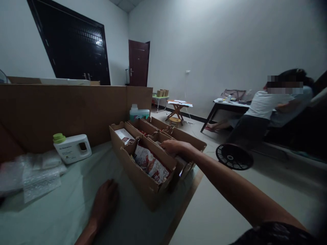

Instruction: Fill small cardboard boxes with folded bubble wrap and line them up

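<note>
My right hand (175, 147) reaches into a rear compartment of the divided cardboard boxes (143, 183). Its fingertips are hidden below the cardboard edge, so what they touch cannot be made out. In the near compartment lies a red-and-white printed packet (150, 162), close to this hand. A white box with a dark print (124, 135) sits in the left compartment, and something red (142, 132) shows behind it. My left hand (105, 200) rests on the pale green table cover (74, 211), left of the boxes, with its fingers curled in and nothing visible in them.
A white bottle with a green cap (73, 148) stands at left beside bubble-wrap pouches (42, 172). Behind the boxes is a teal-coloured jug (139, 113). A tall cardboard panel (76, 112) borders the table. Off to the right are a black fan (234, 156) and two people (265, 103) at a desk.
</note>
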Tool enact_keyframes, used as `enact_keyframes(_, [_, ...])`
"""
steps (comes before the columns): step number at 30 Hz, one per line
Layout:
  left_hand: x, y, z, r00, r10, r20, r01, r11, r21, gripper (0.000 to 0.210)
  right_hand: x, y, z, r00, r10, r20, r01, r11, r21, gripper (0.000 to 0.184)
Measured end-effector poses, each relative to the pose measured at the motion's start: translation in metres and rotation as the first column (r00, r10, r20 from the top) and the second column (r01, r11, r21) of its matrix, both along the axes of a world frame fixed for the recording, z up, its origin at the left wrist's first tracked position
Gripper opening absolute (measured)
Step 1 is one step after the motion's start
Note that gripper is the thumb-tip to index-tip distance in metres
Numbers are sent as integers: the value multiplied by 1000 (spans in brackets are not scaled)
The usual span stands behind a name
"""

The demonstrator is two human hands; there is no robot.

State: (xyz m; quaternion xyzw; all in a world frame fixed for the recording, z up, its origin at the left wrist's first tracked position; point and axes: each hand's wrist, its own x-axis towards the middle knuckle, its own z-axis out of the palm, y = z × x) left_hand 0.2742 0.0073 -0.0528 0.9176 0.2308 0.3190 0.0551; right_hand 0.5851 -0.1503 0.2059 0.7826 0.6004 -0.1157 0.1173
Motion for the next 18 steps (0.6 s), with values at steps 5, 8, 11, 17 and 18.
enact_keyframes(5, [-2, -1, 7, 999, -1, -39, 1, 1000, 0, 32, -3, -34, 2, 1000, 19, -1, -19, 999, -33, 25])
enact_keyframes(8, [-2, -2, 9, 998, 8, -61, -7, 1000, 14, 34, -9, -44, -3, 1000, -3, 5, 3, 1000, 27, 30])
enact_keyframes(11, [-3, -1, 6, 998, 6, -63, -5, 1000, 13, 36, -11, -44, -4, 1000, -23, 0, 23, 992, 125, 26])
enact_keyframes(17, [-18, 5, -4, 997, -20, 75, 21, 1000, -20, 36, 31, -50, 23, 979, -202, -28, 195, 885, 423, 24])
enact_keyframes(18, [-20, 4, -5, 995, -28, 91, 31, 999, -29, 36, 41, -52, 25, 970, -239, -46, 234, 864, 445, 24])
